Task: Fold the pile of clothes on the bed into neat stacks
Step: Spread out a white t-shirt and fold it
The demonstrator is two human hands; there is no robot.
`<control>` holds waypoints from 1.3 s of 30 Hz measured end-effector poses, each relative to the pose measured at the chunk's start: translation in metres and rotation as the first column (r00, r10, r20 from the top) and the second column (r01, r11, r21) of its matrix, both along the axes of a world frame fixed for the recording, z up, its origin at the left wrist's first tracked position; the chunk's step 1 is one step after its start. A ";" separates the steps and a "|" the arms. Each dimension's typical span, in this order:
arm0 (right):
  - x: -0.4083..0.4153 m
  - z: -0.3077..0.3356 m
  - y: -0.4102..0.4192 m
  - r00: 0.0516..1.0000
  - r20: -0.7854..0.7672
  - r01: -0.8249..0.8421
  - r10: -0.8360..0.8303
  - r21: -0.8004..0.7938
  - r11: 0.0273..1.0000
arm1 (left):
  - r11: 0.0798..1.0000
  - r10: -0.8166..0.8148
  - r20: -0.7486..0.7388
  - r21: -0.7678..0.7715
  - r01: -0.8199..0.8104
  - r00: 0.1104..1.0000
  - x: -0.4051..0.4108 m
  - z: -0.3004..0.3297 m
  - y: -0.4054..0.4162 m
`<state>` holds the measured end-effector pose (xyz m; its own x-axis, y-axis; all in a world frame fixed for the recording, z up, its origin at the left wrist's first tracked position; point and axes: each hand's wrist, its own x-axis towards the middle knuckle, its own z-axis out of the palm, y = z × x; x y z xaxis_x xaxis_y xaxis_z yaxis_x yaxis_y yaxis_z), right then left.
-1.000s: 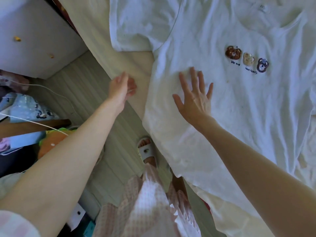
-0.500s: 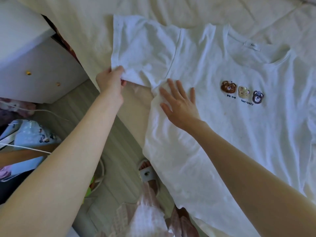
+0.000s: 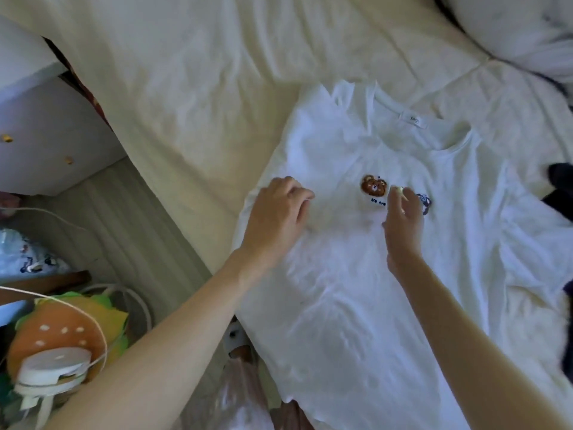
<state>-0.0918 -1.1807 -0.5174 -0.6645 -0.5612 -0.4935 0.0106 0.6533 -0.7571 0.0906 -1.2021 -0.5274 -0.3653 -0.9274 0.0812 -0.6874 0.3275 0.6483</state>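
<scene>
A white T-shirt with a small bear print lies face up on the cream bed sheet, collar toward the far side. Its left sleeve is turned inward over the chest. My left hand rests on that folded part with its fingers curled around the fabric. My right hand sits on the chest just right of the brown bear, fingers extended and loosely apart, covering the middle of the print. The shirt's right sleeve still lies spread out flat.
Dark garments lie at the bed's right edge, and a pillow at the far right. A white drawer unit stands left of the bed. A plush toy and cords sit on the floor, near my slippered foot.
My left hand has carried the left sleeve in over the chest. My right hand has moved from the armpit to the bear print. The view has tilted up the bed.
</scene>
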 end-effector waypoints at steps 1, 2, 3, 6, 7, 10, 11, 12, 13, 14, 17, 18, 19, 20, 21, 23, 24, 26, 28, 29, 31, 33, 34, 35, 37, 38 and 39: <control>0.000 -0.002 -0.012 0.995 -0.065 -0.070 0.069 -0.011 0.997 | 0.993 0.109 0.016 -0.055 -0.108 0.994 0.009 -0.004 -0.002; 0.001 -0.004 -0.026 0.984 -0.109 -0.140 0.139 0.000 0.990 | 0.978 0.204 0.046 -0.057 -0.201 0.978 0.017 -0.009 -0.005; 0.003 -0.007 -0.041 0.970 -0.131 -0.200 0.203 0.037 0.979 | 0.957 0.290 0.056 0.000 -0.291 0.955 0.023 -0.013 -0.009; 0.005 -0.021 -0.077 0.935 -0.156 -0.278 0.317 0.230 0.933 | 0.773 0.526 -0.107 0.473 -0.422 0.844 0.030 -0.021 -0.021; 0.006 -0.023 -0.087 0.886 -0.256 -0.301 0.386 0.314 0.901 | 0.683 0.586 -0.135 0.612 -0.398 0.799 0.031 -0.024 -0.025; 0.014 -0.019 -0.115 0.589 -0.583 -0.433 0.560 0.358 0.827 | 0.625 0.605 -0.161 0.703 -0.340 0.780 0.034 -0.030 -0.025; 0.020 -0.018 -0.128 0.495 -0.637 -0.513 0.591 0.335 0.790 | 0.632 0.604 -0.172 0.699 -0.336 0.778 0.035 -0.030 -0.024; 0.025 -0.017 -0.143 0.412 -0.666 -0.578 0.622 0.337 0.743 | 0.641 0.599 -0.170 0.688 -0.340 0.783 0.035 -0.031 -0.023; 0.029 -0.016 -0.156 0.365 -0.665 -0.616 0.652 0.353 0.704 | 0.644 0.591 -0.164 0.685 -0.340 0.790 0.034 -0.032 -0.022; 0.035 -0.015 -0.167 0.359 -0.635 -0.638 0.684 0.367 0.676 | 0.644 0.583 -0.153 0.686 -0.339 0.798 0.034 -0.032 -0.021; 0.052 -0.012 -0.190 0.422 -0.484 -0.687 0.767 0.382 0.618 | 0.649 0.580 -0.163 0.684 -0.332 0.798 0.033 -0.030 -0.018; 0.055 -0.012 -0.195 0.477 -0.431 -0.686 0.766 0.363 0.631 | 0.653 0.578 -0.164 0.681 -0.333 0.799 0.033 -0.029 -0.019; 0.059 -0.013 -0.201 0.568 -0.367 -0.663 0.737 0.327 0.673 | 0.653 0.577 -0.167 0.682 -0.329 0.799 0.034 -0.029 -0.019; 0.062 -0.015 -0.208 0.681 -0.274 -0.620 0.679 0.277 0.734 | 0.652 0.580 -0.180 0.687 -0.320 0.794 0.035 -0.029 -0.019; 0.066 -0.016 -0.214 0.778 -0.173 -0.563 0.603 0.233 0.793 | 0.649 0.588 -0.203 0.697 -0.306 0.783 0.037 -0.029 -0.019; 0.074 -0.020 -0.222 0.846 -0.062 -0.511 0.529 0.188 0.839 | 0.648 0.594 -0.235 0.707 -0.284 0.770 0.043 -0.030 -0.020; 0.078 -0.024 -0.224 0.831 -0.065 -0.533 0.552 0.191 0.824 | 0.656 0.587 -0.236 0.699 -0.284 0.774 0.046 -0.032 -0.020; 0.079 -0.033 -0.227 0.766 -0.120 -0.603 0.631 0.204 0.771 | 0.673 0.570 -0.224 0.679 -0.293 0.791 0.051 -0.037 -0.021; 0.078 -0.039 -0.228 0.713 -0.146 -0.655 0.686 0.210 0.726 | 0.678 0.566 -0.198 0.665 -0.315 0.801 0.054 -0.041 -0.023; 0.077 -0.041 -0.229 0.686 -0.162 -0.675 0.710 0.223 0.703 | 0.677 0.566 -0.186 0.661 -0.324 0.803 0.054 -0.043 -0.025; 0.077 -0.039 -0.228 0.618 -0.210 -0.711 0.758 0.263 0.652 | 0.663 0.578 -0.171 0.669 -0.337 0.798 0.053 -0.044 -0.025; 0.073 -0.035 -0.218 0.549 -0.329 -0.725 0.768 0.270 0.633 | 0.645 0.601 -0.172 0.681 -0.347 0.781 0.052 -0.042 -0.023; 0.067 -0.032 -0.206 0.501 -0.436 -0.713 0.748 0.281 0.642 | 0.643 0.606 -0.160 0.676 -0.361 0.779 0.051 -0.039 -0.021; 0.062 -0.029 -0.190 0.435 -0.556 -0.699 0.709 0.288 0.655 | 0.655 0.602 -0.121 0.641 -0.401 0.789 0.050 -0.036 -0.018; 0.054 -0.024 -0.147 0.280 -0.711 -0.734 0.645 0.275 0.622 | 0.760 0.541 0.023 0.416 -0.500 0.841 0.050 -0.030 -0.011; 0.053 -0.024 -0.127 0.195 -0.724 -0.786 0.662 0.288 0.547 | 0.826 0.489 0.103 0.266 -0.497 0.866 0.048 -0.028 -0.008; 0.050 -0.027 -0.109 0.092 -0.709 -0.830 0.699 0.333 0.447 | 0.878 0.435 0.167 0.138 -0.458 0.885 0.045 -0.025 -0.005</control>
<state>-0.0417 -1.2897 -0.5442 0.1335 -0.9908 -0.0228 -0.9575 -0.1230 -0.2608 0.1356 -1.2068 -0.5527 0.0942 -0.9895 -0.1098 -0.8145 -0.1400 0.5629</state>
